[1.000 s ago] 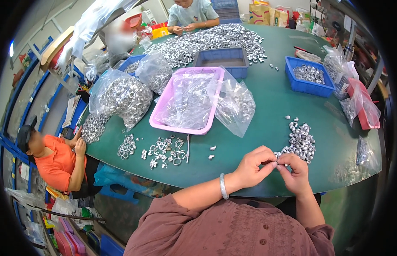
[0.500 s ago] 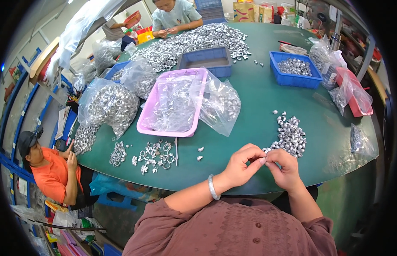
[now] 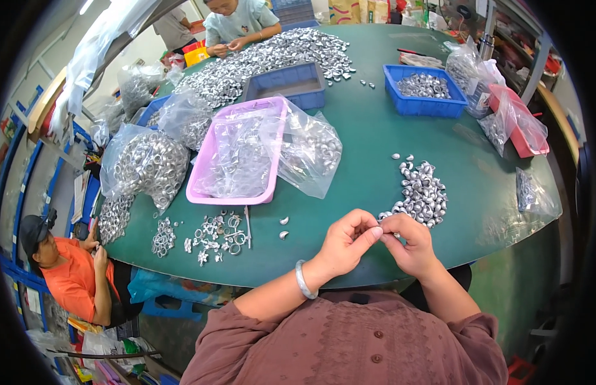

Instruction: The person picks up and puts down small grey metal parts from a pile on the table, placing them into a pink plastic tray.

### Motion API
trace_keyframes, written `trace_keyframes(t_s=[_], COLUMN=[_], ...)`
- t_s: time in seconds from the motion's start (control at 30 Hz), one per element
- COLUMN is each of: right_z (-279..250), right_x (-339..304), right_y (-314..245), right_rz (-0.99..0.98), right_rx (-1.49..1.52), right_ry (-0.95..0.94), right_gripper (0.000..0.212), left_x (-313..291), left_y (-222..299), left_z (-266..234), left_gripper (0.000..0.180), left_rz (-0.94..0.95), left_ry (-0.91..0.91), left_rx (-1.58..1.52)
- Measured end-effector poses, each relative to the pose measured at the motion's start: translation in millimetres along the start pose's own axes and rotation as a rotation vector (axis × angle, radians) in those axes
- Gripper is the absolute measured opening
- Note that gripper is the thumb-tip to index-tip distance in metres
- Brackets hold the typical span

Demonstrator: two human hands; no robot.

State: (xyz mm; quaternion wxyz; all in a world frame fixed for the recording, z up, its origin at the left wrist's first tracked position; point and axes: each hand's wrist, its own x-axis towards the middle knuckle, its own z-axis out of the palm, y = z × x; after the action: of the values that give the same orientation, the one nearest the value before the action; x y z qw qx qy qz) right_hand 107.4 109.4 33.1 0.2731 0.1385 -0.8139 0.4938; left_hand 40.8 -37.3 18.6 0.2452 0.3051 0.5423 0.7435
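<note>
In front of me, just above the table's near edge, my left hand (image 3: 346,242) and my right hand (image 3: 410,245) meet fingertip to fingertip. Each is closed in a pinch; whatever sits between the fingers is too small and covered to make out. A pale bangle (image 3: 303,280) circles my left wrist. Right behind my fingers lies a pile of small curved silver metal pieces (image 3: 425,196), its near end partly hidden by my hands. Left of my left hand, two similar loose pieces (image 3: 284,221) rest on the green table (image 3: 368,147).
A pink basket (image 3: 280,144) with bagged parts stands left of centre, a clear bag (image 3: 310,157) spilling over its side. Beyond are an empty blue tray (image 3: 316,99), a filled blue bin (image 3: 432,109) and a large metal heap (image 3: 272,64). Co-workers sit at the far side and left.
The whole view has shifted, so the table things appear further left and slightly higher. My hands stay pinched together beside the pile, with only slight finger movement.
</note>
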Motion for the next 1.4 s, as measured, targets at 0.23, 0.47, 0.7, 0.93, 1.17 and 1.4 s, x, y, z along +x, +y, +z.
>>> trace_keyframes(t_s=[0.23, 0.47, 0.7, 0.93, 1.17, 1.4], right_z=[1.6, 1.8, 0.0, 0.5, 3.0, 3.6], right_x=[-5.7, -8.7, -6.6, 0.0, -1.1, -1.6], right_y=[7.4, 12.7, 11.5, 5.6, 4.3, 1.1], right_rz=[0.168, 0.260, 0.173, -0.035, -0.005, -0.004], right_rx=[0.238, 0.539, 0.326, 0.090, 0.078, 0.057], right_ry=[0.012, 0.011, 0.011, 0.059, 0.098, 0.125], right_gripper=[0.010, 0.011, 0.014, 0.018, 0.019, 0.018], left_x=[1.7, -1.0, -1.1, 0.7, 0.5, -0.4], left_y=[2.7, 6.0, 5.7, 6.8, 4.3, 3.4], left_z=[1.6, 4.2, 4.0, -1.0, -3.9, -3.7], left_gripper=[0.008, 0.012, 0.013, 0.011, 0.017, 0.017], left_rz=[-0.082, -0.067, 0.003, -0.129, -0.345, -0.393], left_ry=[0.042, 0.041, 0.029, 0.040, 0.044, 0.047], left_rx=[-0.155, -0.123, -0.079, -0.206, -0.556, -0.618])
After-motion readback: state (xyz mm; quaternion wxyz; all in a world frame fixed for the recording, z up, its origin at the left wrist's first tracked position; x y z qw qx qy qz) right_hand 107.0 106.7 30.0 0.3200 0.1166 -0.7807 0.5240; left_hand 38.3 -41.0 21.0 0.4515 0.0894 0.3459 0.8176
